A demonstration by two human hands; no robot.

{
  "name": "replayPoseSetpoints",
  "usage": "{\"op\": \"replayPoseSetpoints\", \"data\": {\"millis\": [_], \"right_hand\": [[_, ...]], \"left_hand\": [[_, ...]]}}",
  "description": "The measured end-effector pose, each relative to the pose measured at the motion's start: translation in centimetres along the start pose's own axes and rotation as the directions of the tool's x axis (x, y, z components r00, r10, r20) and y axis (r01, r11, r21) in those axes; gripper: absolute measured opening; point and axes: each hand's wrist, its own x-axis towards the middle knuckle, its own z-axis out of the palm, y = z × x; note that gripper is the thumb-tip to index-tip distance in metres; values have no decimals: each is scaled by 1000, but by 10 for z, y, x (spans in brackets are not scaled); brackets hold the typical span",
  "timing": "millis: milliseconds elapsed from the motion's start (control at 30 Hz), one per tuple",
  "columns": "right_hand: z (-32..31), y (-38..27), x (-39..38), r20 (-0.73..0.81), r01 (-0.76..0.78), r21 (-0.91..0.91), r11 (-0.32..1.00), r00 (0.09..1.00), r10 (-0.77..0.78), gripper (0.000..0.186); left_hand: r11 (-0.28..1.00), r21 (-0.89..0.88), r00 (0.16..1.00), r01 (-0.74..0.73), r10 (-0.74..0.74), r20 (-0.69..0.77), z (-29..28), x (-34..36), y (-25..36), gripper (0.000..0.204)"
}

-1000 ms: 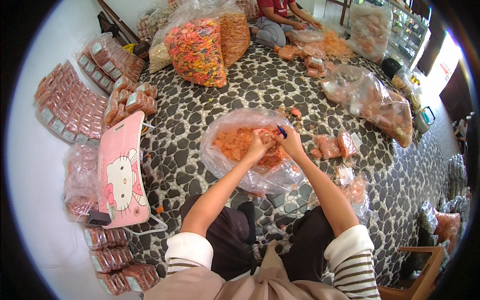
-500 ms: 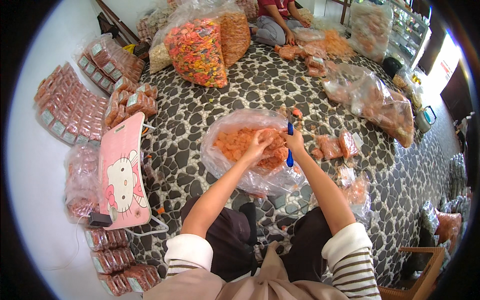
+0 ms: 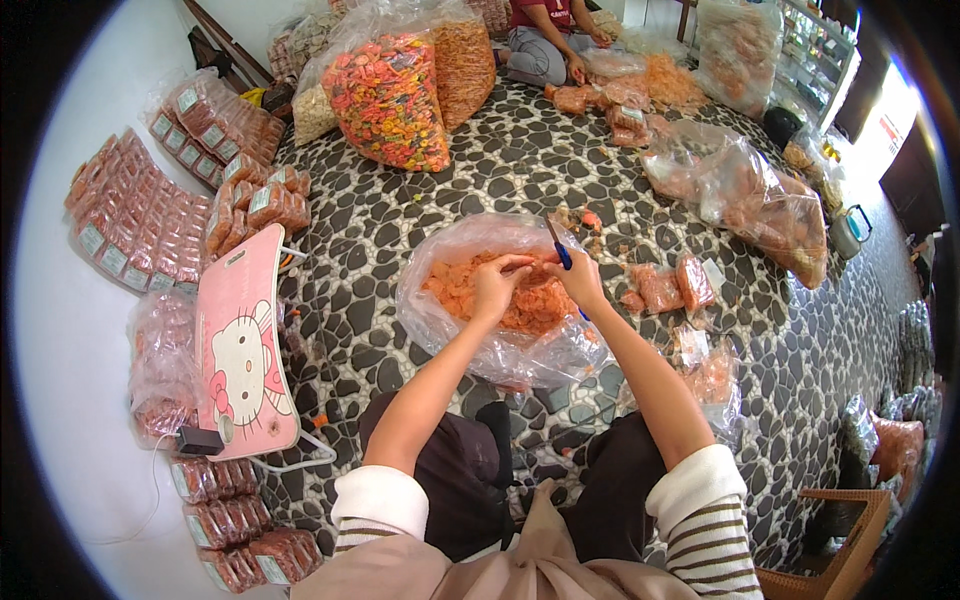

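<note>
A clear plastic bag [image 3: 425,335], spread open on the floor in front of me, holds a heap of orange chip-like pieces [image 3: 450,282]. Over this heap, my left hand [image 3: 497,285] has its fingertips drawn together; what they pinch is too small to make out. Close by its fingertips, my right hand [image 3: 583,280] grips a blue-handled cutting tool [image 3: 564,256]. A thin dark blade points away from me, and more blue shows below the fingers. Whether it is a knife or scissors, I cannot tell.
Filled packets [image 3: 660,290] lie right of the bag. A pink folding table [image 3: 235,300] stands on edge at left, beside stacked packets [image 3: 130,230]. Big snack sacks [image 3: 385,105] stand at the back, near a seated person [image 3: 545,45]. A large bag [image 3: 760,210] lies far right.
The blue-handled tool has tilted and its blade now shows. My left hand has moved slightly left, its fingers closer together, and the orange bundle between my hands is no longer held up.
</note>
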Motion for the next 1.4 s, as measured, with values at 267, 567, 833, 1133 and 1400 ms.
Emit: {"op": "replayPoseSetpoints", "data": {"millis": [267,567,833,1133,1400], "right_hand": [[-3,-6,2,-147,-106,-83,991,985,93,16],[3,-6,3,-100,-6,-136,991,995,-8,17],[3,-6,3,-2,-45,-109,993,999,45,18],[-4,-4,5,-79,-79,-83,993,994,72,19],[-2,0,6,-82,-42,-80,996,996,35,17]], "left_hand": [[998,-39,989,57,-62,-135,2,2,-4,12],[992,120,981,-35,57,-183,0,7,-8,9],[991,129,990,-20,37,-133,4,5,-3,9],[995,93,992,34,-22,-127,2,6,-4,10],[999,49,977,-8,19,-213,6,9,-4,11]]}}
